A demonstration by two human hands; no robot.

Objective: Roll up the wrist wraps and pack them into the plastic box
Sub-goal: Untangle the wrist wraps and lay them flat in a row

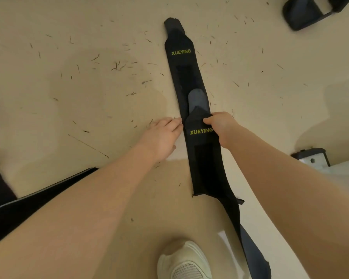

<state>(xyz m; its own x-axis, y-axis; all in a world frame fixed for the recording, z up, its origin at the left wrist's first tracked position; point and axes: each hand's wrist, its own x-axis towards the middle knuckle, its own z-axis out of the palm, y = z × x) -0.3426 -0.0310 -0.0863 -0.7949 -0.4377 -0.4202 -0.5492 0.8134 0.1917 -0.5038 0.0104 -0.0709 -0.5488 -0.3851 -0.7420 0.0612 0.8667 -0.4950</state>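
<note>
Wraps run as one long black line from frame top centre to bottom right. Upper wrist wrap [182, 63] lies flat; lower wrist wrap [205, 158] overlaps its near end. Our right hand [222, 127] pinches the lower wrap's tapered tip, which points up-frame. Left hand [161, 135] rests open, fingertips touching the strip's left edge. We see no plastic box we can identify.

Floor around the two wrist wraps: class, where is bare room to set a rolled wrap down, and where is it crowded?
Free: the wide floor left of the far wrap, beyond the left hand; also right of it, short of the dark object. Crowded: where both hands meet on the near wrap, right hand gripping it.
</note>
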